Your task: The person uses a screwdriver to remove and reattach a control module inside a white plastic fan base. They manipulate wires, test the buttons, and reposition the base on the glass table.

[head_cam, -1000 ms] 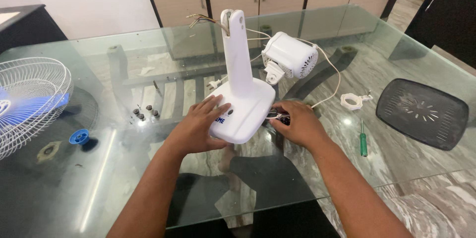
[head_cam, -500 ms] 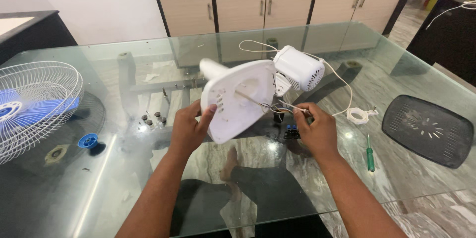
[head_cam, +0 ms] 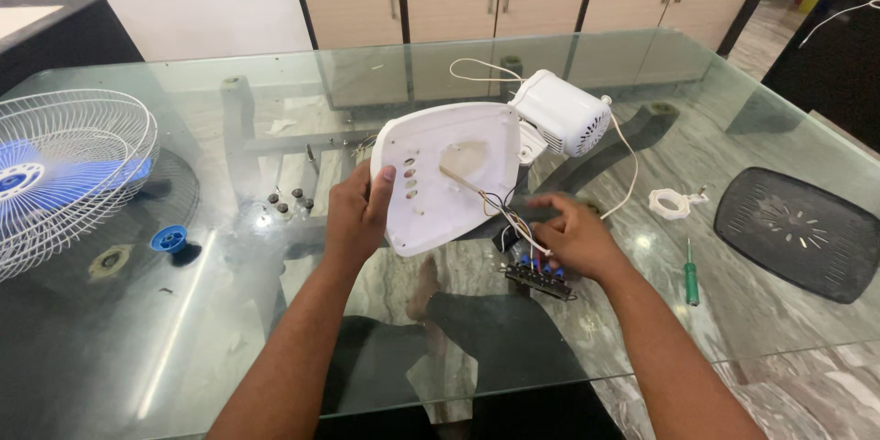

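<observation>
While the left hand (head_cam: 356,211) grips the tipped-up white plastic fan base (head_cam: 449,174) by its rim, the right hand (head_cam: 573,236) lies loosely spread on the switch board (head_cam: 539,275) beneath trailing wires (head_cam: 500,206). The smooth glass counter (head_cam: 183,330) lies bare toward its near edge; a green screwdriver (head_cam: 691,272) lies well right.
</observation>
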